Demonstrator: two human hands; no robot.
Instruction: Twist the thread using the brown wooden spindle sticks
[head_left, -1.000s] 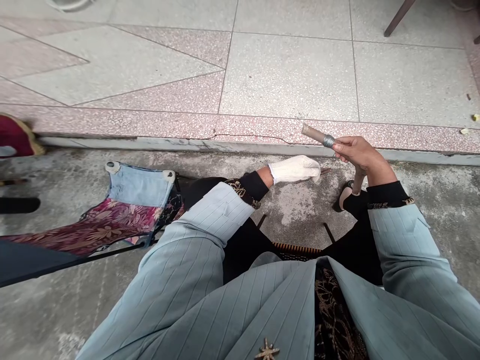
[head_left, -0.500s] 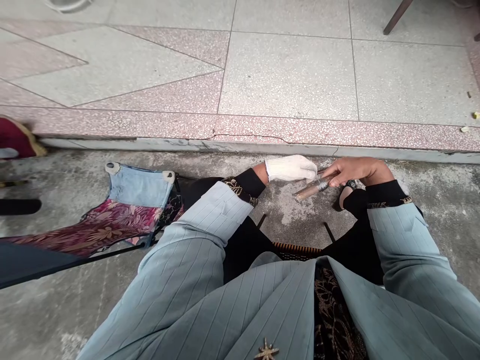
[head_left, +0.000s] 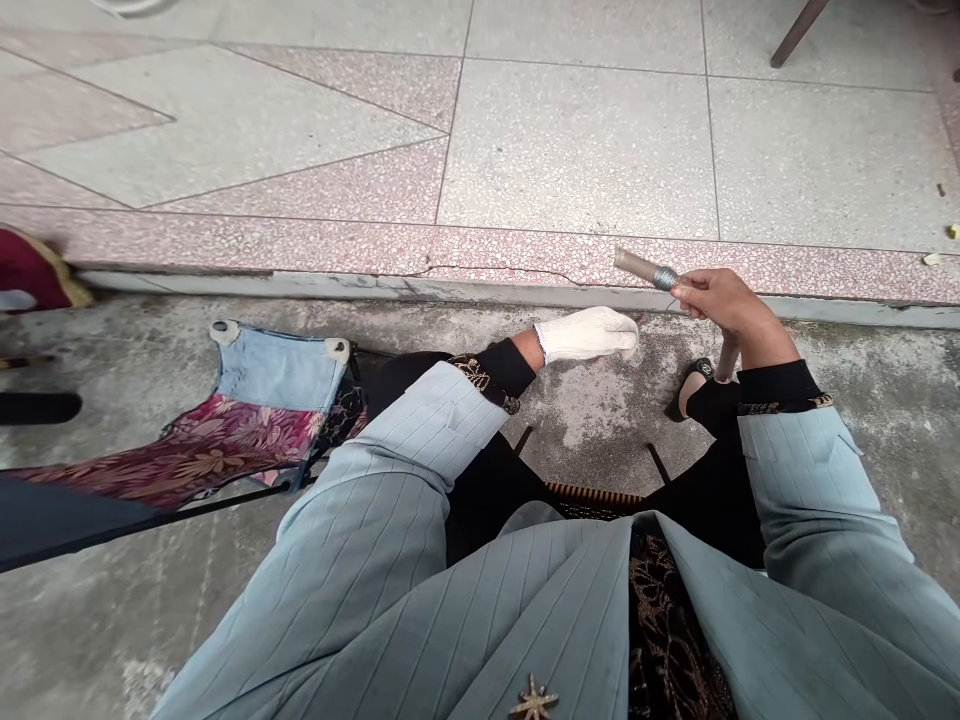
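Note:
My right hand (head_left: 712, 300) is bare and closed round a pale brown rod wound with wire (head_left: 637, 265). A band of thin grey wire is coiled round the rod just beyond my fingers. The rod's free end points up and left, over the pink step edge. A similar pale length (head_left: 727, 355) shows below my right wrist; whether it is part of the same rod I cannot tell. My left hand (head_left: 589, 335), in a white knit glove, has its fingers pressed together a little below the rod. Something thin and dark shows at its fingertips, too small to name.
A tiled step (head_left: 570, 150) with a cracked pink edge runs across in front. To my left stands a folding chair (head_left: 232, 430) with denim and floral fabric. A red shoe (head_left: 34, 270) is at far left. A dark furniture leg (head_left: 799, 32) stands at upper right.
My right hand has turned and lifted the rod up and away from my gloved hand, so its end now points up-left instead of down-left. My left hand has barely moved.

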